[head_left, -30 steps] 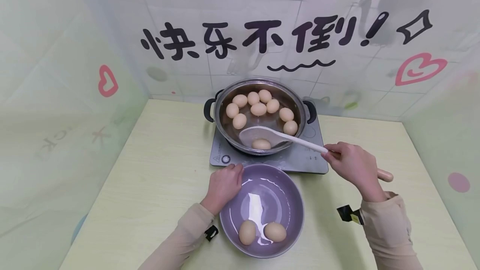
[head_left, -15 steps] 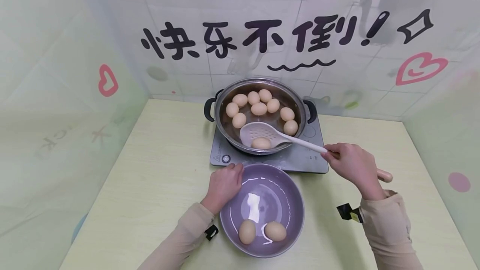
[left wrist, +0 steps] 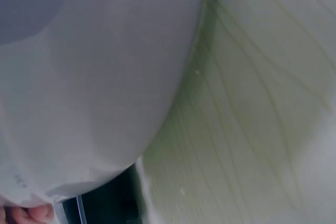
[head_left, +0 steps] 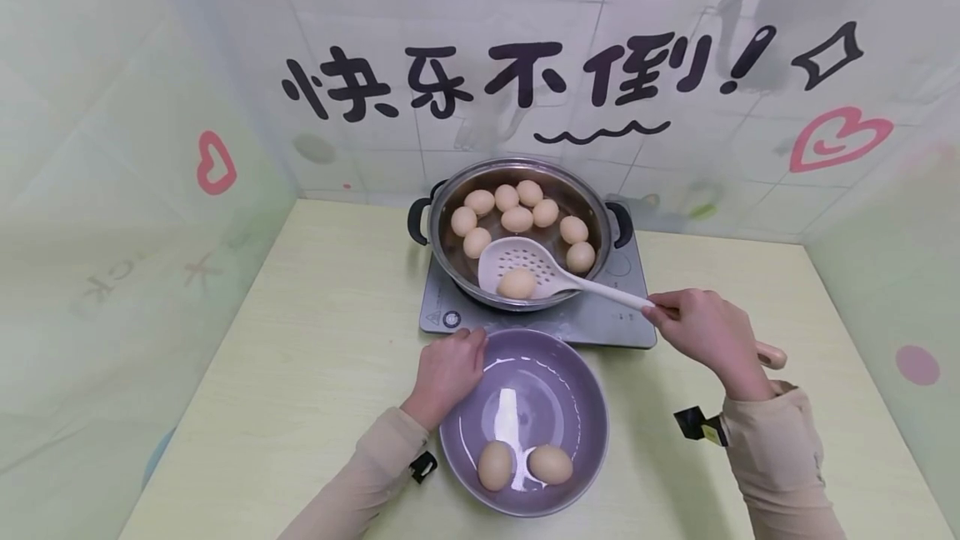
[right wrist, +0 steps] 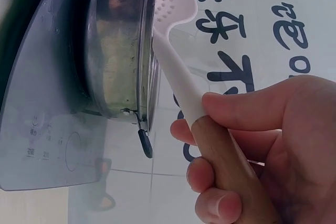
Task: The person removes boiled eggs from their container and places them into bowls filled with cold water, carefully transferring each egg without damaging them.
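Over the pot (head_left: 517, 162), 1 egg (head_left: 517, 283) lies in the ladle (head_left: 555, 277), whose wooden handle (right wrist: 231, 163) the right hand (head_left: 703, 330) grasps, fingers and thumb wrapped round it; 9 more eggs (head_left: 517, 219) sit in the pot, which stands on the hob (head_left: 600, 327). Just in front, the left hand (head_left: 450, 369) grips the rim of the bowl (head_left: 555, 402), where 2 further eggs (head_left: 495, 465) rest, slightly apart

The head view is bright, with white glare in the bowl (head_left: 558, 390), lower centre, and soft shadow on the table (head_left: 648, 448), lower right. The left wrist view is dim and blurred.
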Action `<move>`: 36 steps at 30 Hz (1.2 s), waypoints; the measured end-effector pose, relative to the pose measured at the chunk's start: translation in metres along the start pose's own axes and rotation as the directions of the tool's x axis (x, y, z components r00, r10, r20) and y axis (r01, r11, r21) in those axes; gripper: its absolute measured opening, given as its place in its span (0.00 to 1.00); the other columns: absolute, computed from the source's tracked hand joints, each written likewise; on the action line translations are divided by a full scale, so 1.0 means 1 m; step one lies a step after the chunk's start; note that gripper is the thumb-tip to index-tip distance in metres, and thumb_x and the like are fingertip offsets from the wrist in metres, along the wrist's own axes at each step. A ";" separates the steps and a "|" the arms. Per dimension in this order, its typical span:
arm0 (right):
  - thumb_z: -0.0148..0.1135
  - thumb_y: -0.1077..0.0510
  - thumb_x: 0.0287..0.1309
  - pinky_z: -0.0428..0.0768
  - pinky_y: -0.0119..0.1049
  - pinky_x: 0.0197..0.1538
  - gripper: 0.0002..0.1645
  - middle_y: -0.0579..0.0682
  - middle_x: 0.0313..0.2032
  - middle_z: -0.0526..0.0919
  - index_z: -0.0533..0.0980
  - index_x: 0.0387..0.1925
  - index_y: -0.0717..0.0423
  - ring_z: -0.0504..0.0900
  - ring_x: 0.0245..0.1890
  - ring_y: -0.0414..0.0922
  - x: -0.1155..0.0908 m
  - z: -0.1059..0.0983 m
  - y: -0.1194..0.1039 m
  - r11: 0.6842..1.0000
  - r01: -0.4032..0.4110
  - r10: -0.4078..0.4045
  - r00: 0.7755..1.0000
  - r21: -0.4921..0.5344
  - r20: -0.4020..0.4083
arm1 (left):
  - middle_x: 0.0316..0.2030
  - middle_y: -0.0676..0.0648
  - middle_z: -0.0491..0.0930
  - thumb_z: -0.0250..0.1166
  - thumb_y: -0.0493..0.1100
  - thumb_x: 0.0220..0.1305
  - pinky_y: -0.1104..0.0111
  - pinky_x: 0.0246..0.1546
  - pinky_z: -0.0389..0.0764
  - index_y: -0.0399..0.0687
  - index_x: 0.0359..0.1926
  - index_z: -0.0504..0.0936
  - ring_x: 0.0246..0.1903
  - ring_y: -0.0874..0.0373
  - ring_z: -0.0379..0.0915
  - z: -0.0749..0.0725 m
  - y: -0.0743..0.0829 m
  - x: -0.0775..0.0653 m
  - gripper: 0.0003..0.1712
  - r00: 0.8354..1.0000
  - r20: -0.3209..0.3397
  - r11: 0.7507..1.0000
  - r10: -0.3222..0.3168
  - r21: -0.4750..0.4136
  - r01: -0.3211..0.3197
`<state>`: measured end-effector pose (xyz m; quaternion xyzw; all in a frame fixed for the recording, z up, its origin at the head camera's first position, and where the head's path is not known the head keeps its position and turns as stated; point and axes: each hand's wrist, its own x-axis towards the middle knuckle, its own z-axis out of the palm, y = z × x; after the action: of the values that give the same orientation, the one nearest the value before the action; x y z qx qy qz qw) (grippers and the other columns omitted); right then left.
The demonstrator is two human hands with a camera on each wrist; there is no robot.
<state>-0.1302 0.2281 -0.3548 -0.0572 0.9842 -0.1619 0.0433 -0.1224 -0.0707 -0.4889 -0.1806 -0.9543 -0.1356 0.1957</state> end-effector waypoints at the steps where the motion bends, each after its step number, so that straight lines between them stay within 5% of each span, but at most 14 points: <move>1: 0.55 0.51 0.57 0.60 0.36 0.17 0.15 0.41 0.15 0.71 0.81 0.41 0.51 0.65 0.15 0.41 0.000 0.000 0.000 1.000 0.002 -0.002 1.000 -0.003 0.003 | 0.17 0.49 0.74 0.58 0.43 0.58 0.66 0.09 0.65 0.47 0.25 0.75 0.10 0.53 0.68 0.000 0.000 0.000 0.07 1.000 0.002 1.000 0.000 0.000 0.000; 15: 0.53 0.51 0.58 0.59 0.36 0.18 0.12 0.43 0.12 0.66 0.81 0.33 0.51 0.64 0.16 0.41 0.008 -0.007 -0.005 0.999 0.043 -0.040 0.996 -0.028 0.081 | 0.17 0.49 0.74 0.58 0.43 0.58 0.66 0.09 0.65 0.47 0.25 0.75 0.10 0.53 0.68 0.000 0.000 -0.001 0.07 1.000 -0.011 1.000 0.002 0.004 -0.002; 36: 0.50 0.47 0.61 0.59 0.35 0.19 0.18 0.43 0.13 0.65 0.81 0.39 0.52 0.62 0.16 0.41 -0.014 -0.031 0.002 1.000 0.023 -0.022 0.995 -0.008 0.102 | 0.16 0.49 0.73 0.58 0.43 0.58 0.66 0.09 0.65 0.47 0.25 0.74 0.10 0.54 0.67 0.002 -0.001 0.000 0.07 0.999 -0.031 1.000 0.017 -0.002 -0.017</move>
<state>-0.1200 0.2414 -0.3252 -0.0769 0.9807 -0.1547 0.0914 -0.1233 -0.0714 -0.4908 -0.1868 -0.9495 -0.1378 0.2113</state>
